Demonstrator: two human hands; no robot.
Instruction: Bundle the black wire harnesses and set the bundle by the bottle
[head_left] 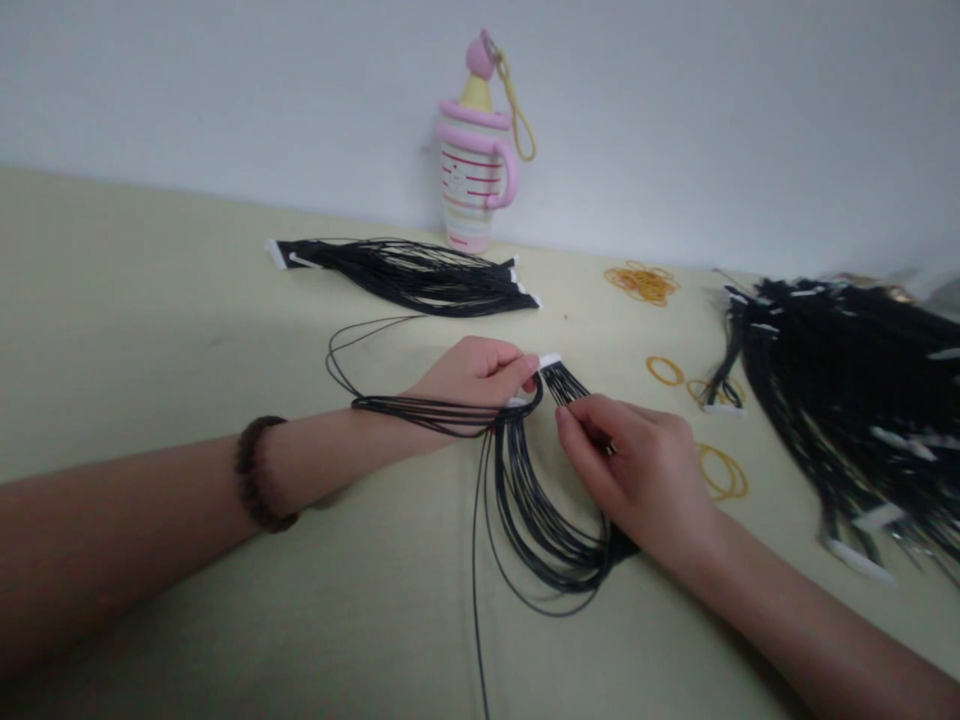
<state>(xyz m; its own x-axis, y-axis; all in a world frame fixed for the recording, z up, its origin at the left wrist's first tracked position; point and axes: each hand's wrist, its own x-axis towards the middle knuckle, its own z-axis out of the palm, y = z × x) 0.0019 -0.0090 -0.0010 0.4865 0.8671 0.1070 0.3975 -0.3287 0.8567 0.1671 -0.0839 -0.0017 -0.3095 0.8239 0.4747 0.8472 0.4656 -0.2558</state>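
Observation:
Over the middle of the table, my left hand (480, 375) pinches black wires near a white connector (550, 360), and several of these wires lie back across my left wrist. My right hand (637, 465) is closed round the wires just below that connector. A loop of black wires (536, 530) hangs between the two hands, with a second white piece partly hidden behind the strands by my left hand. One loose wire (476, 560) runs down toward the bottom edge.
Behind my hands lies a bundle of black wires (420, 275) with white connectors. A striped cup (469, 180) stands by the wall. Yellow rubber bands (643, 284) lie right of centre, with more single bands (664, 371) nearer. A large black wire pile (862, 390) covers the right side.

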